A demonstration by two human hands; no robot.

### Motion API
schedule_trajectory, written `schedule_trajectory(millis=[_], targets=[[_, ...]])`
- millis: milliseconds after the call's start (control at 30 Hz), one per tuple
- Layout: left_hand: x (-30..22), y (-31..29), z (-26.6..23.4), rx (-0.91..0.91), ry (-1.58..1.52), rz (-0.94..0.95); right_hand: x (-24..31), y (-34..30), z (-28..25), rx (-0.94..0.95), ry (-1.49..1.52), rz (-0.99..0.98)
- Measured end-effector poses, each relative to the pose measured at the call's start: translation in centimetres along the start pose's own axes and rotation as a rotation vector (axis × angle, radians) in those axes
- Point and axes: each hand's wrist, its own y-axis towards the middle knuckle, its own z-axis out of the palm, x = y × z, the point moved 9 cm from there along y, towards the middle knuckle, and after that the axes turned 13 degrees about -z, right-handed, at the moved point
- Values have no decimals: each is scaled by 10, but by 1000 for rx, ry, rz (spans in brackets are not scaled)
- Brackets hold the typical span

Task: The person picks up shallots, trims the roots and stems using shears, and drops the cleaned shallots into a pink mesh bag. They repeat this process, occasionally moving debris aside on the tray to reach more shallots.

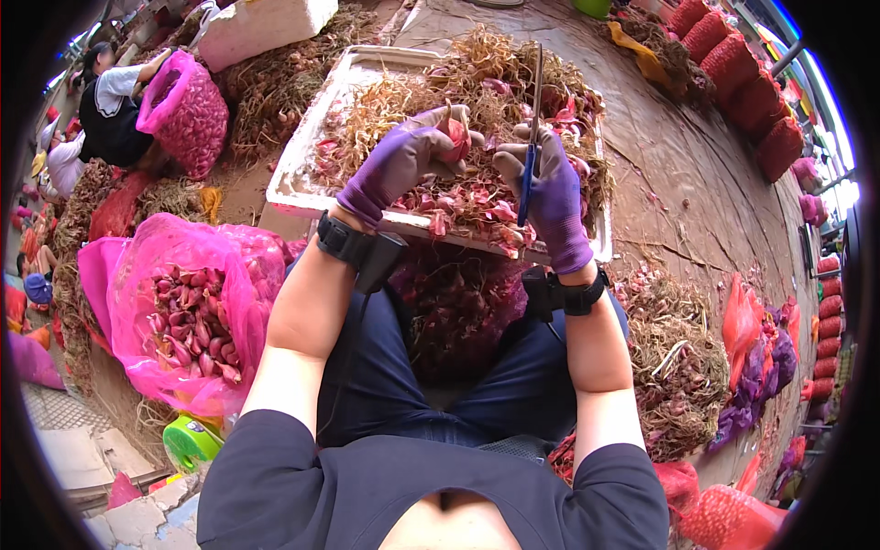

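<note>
Purple-and-grey gloves cover both hands above a white foam tray (302, 170). My left hand (403, 163) is closed, pinching a reddish shallot (456, 135) between thumb and fingers. My right hand (553, 188) grips a blue-handled knife (527, 188), its long narrow blade pointing away from me. The two hands are a short gap apart, and the blade does not touch the shallot. Under them the tray is heaped with dry shallot tops (486, 69), roots and red peelings (458, 200).
An open pink mesh bag (128, 302) of shallots stands at my left. Dried shallots (674, 367) are piled at my right. Beyond the tray's left side lies a white foam box (266, 32). Another person (117, 101) handles a pink mesh sack (197, 119). Full red sacks (733, 73) line the far right.
</note>
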Motion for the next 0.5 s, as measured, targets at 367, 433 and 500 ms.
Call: schedule_trajectory(millis=[367, 433, 500], targets=[[26, 4, 37, 278, 163, -140, 19, -2, 19, 86, 353, -133], [41, 11, 27, 292, 133, -163, 14, -3, 26, 130, 465, -74], [42, 13, 38, 333, 56, -179, 9, -4, 24, 125, 549, -18]])
